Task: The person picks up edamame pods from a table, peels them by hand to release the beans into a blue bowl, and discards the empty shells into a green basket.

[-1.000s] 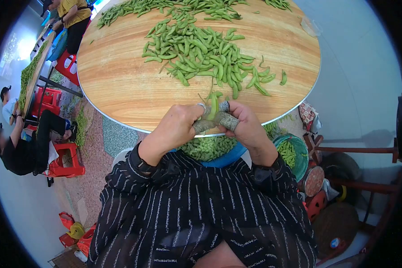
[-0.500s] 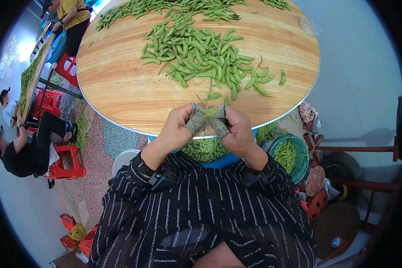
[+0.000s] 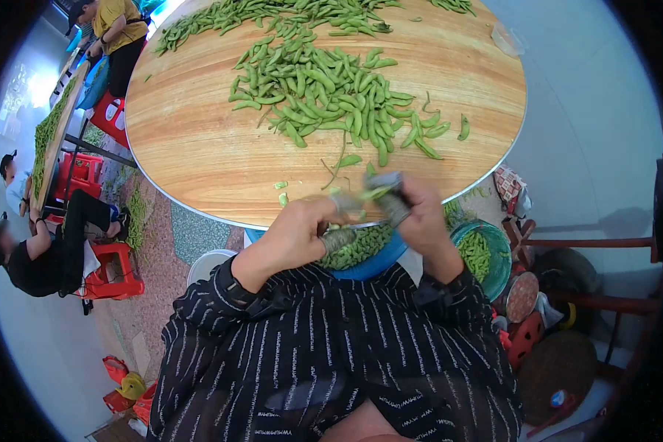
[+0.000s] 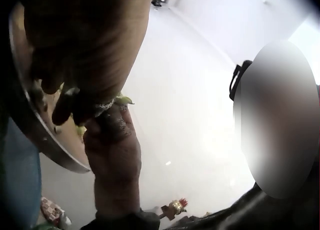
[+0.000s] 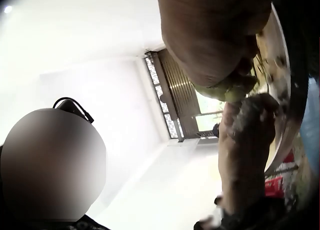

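Observation:
In the head view my right hand [image 3: 423, 225], blurred by motion, pinches a green soybean pod [image 3: 378, 194] between wrapped thumb and fingers over the table's near edge. My left hand [image 3: 291, 234] is close beside it, wrapped thumb and index finger [image 3: 339, 205] spread apart, fingertips right at the pod's left end. In the right wrist view the pod [image 5: 220, 91] bulges from under the right fingers, just above the left hand [image 5: 247, 140]. Below both hands, shelled green beans [image 3: 361, 247] fill a blue basin [image 3: 372, 269]. Several light green bits [image 3: 283, 198] lie near the table edge.
A heap of pods [image 3: 324, 88] covers the middle of the round wooden table [image 3: 191, 132]. A green bucket [image 3: 499, 254] of pods stands at right, a white bucket [image 3: 208, 264] at left. People sit at another table [image 3: 55, 140] beside red stools [image 3: 114, 272].
Both hands were together at the pod; the left thumb and finger have since parted and the right hand has shifted right with the pod. Light green bits now show on the table's near edge.

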{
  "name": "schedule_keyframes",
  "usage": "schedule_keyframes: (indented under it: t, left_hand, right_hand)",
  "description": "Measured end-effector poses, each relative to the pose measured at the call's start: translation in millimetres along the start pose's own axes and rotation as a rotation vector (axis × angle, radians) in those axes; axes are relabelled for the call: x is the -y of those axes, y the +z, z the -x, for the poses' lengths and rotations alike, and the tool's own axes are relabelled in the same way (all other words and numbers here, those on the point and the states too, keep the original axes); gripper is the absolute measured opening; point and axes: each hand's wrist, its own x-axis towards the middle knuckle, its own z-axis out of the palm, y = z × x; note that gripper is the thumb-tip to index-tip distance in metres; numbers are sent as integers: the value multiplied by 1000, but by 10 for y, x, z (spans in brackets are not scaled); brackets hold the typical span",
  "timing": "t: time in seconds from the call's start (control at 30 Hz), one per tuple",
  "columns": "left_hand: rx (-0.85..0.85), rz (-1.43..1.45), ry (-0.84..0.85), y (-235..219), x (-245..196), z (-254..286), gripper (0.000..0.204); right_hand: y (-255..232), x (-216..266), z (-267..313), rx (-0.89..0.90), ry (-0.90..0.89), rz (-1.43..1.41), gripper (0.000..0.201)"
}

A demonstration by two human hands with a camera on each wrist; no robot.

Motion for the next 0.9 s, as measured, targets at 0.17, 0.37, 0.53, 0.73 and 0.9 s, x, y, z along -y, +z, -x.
schedule_keyframes:
  t: [0.17, 0.37, 0.53, 0.73, 0.9]
  left_hand:
    - [-32, -376, 545, -51, 54, -118, 17]
    - [-170, -528, 269, -207, -60, -617, 21]
    - [-164, -769, 262, -188, 154, -864, 29]
    - [-228, 149, 110, -264, 252, -614, 14]
    - [-143, 676, 106, -126, 222, -320, 17]
  right_hand:
    - [-576, -34, -77, -336, 189, 416, 25]
    - [-528, -51, 23, -404, 191, 81, 22]
    - [-259, -36, 66, -352, 251, 9, 22]
    - [33, 12, -2, -192, 365, -370, 31]
    - [168, -20, -137, -32, 362, -469, 24]
